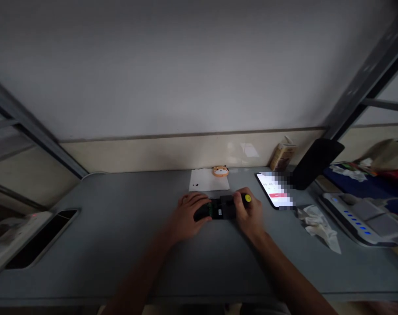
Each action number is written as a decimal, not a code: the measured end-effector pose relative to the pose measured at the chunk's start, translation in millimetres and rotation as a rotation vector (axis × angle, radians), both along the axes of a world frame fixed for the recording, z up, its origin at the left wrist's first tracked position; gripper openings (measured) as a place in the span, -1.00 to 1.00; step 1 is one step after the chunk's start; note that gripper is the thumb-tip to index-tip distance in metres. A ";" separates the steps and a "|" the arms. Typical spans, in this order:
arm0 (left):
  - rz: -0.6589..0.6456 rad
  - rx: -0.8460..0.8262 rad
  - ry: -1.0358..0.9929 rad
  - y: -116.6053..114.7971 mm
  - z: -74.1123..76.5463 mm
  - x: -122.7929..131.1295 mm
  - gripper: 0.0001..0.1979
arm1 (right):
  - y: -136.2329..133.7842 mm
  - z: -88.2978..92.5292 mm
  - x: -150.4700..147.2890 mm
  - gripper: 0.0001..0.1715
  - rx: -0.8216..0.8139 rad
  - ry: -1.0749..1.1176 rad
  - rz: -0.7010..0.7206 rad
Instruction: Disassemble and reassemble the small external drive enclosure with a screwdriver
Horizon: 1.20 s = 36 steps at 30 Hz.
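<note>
Progress: work appears midway. The black device lies on the tabletop between the hands, with green circuit board exposed, so I judge its casing at least partly open. Two small dark bits sit on the white paper just beyond (possibly removed screws; too small to confirm). Left to do, by inference: whatever the right hand's tool is needed for at this end, and any closing up, since the board lies bare. Exact stage cannot be read.

Hands: left hand curled over the device's left end, fingers on top; right hand closed in a fist round a yellow-ended handle. Tool tip hidden; contact with the device cannot be told.

Appearance: low, dark, elongated; rounded at left, blockier and matt at right, small pale label near the middle. Finer detail lost in dim light.
</note>
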<state>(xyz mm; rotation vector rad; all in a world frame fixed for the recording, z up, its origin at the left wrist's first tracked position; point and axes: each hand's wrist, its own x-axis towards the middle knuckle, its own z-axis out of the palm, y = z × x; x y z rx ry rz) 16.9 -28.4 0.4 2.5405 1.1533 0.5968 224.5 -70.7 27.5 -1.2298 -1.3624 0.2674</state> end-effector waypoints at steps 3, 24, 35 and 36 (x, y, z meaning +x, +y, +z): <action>0.008 -0.019 0.001 0.0 1.1 0.3 -0.60 | -0.1 -0.6 0.2 -0.62 -0.005 0.006 -0.007; 0.038 -0.063 0.015 8.5 -3.9 -4.6 -0.72 | 48.9 34.2 -8.5 -0.75 -0.105 -0.056 0.375; 0.003 -0.063 0.043 10.5 0.8 -2.7 -0.72 | 71.4 18.8 -5.4 -0.75 -0.125 0.530 0.710; -0.003 -0.066 0.045 11.8 2.2 -2.4 -0.72 | 69.9 19.4 -6.0 -0.71 -0.119 0.571 0.693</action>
